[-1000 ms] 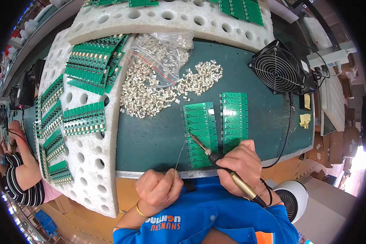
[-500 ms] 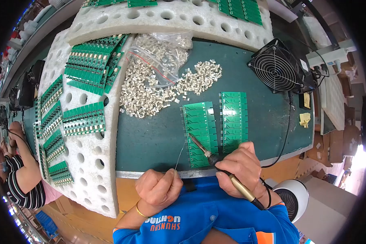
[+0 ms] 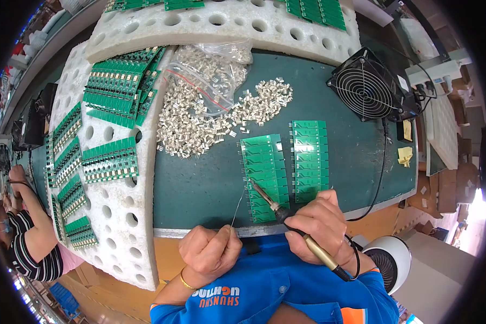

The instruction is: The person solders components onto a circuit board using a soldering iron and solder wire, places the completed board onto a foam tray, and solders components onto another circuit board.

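Note:
My right hand (image 3: 318, 224) is closed around the handle of a soldering iron (image 3: 311, 244). The iron's tip touches, or is very close to, the left edge of a green circuit board panel (image 3: 264, 162), by its row of pins. Between the fingertips of my left hand (image 3: 210, 249) is pinched a thin solder wire (image 3: 236, 209), its far end near the iron's tip. A second green board panel (image 3: 309, 156) lies flat just to the right of the first.
White connectors (image 3: 186, 124) lie piled behind the boards, beside an open plastic bag (image 3: 221, 81). Perforated white foam (image 3: 110, 197) on the left holds several populated boards (image 3: 110, 159). A black fan (image 3: 366, 89) stands at the back right. Another person (image 3: 35, 237) sits at far left.
The iron's tip and the solder stay at nearly the same place on the left panel. The view has shifted very slightly, and both hands keep their grips.

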Demonstrator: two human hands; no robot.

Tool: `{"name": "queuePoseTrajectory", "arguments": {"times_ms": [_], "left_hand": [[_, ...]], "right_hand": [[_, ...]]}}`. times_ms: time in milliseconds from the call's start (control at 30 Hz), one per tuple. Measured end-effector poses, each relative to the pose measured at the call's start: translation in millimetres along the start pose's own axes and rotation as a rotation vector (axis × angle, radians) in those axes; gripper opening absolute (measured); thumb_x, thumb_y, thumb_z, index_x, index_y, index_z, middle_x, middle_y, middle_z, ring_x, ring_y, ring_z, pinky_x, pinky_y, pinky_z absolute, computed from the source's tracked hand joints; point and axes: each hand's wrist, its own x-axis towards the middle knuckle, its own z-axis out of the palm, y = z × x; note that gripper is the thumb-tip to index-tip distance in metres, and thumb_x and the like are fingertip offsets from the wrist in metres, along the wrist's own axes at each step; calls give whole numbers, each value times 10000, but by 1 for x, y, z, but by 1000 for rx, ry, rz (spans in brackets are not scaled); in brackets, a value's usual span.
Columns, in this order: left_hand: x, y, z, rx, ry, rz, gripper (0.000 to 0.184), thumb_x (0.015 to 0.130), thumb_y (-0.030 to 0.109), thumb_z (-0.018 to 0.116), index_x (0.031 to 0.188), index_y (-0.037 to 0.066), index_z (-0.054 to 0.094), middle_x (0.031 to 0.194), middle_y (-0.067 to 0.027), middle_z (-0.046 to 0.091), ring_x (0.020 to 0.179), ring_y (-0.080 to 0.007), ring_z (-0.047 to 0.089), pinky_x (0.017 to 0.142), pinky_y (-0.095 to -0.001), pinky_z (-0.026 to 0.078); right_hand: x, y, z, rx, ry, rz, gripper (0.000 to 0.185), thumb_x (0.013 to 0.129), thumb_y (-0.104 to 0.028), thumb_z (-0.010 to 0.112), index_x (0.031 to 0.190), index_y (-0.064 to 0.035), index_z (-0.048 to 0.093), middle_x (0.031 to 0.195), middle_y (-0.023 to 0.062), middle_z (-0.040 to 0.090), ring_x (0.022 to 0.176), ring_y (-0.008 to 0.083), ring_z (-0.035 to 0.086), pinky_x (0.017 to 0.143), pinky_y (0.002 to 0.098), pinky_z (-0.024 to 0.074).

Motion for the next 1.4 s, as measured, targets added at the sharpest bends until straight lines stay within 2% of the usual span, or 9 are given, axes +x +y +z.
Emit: {"name": "queuePoseTrajectory", "arguments": {"times_ms": [600,1367,1400], "left_hand": [[-2,0,0,-6,-13,-8,170,637,-20,768,783,31,697,596,-30,516,469,-172,483,424,-290,382],[-4,-1,-1,-2,-28,-27,154,656,-27,759,784,25,691,609,-44,523,488,-179,507,443,-296,392],[-4,-2,0,-2,-7,-7,164,650,-23,760,791,29,694,591,-32,503,466,-172,477,420,-292,377]], "right_hand": [[-1,-4,-1,-18,-11,7,298,640,-103,792,908,-70,664,724,36,627,601,198,567,631,353,395],[-1,-5,-3,-29,-21,13,271,661,-87,775,907,-73,663,728,29,629,603,194,564,649,349,390],[-1,-6,-4,-32,-21,17,268,664,-87,772,908,-73,663,728,29,628,603,192,563,650,349,388]]}}
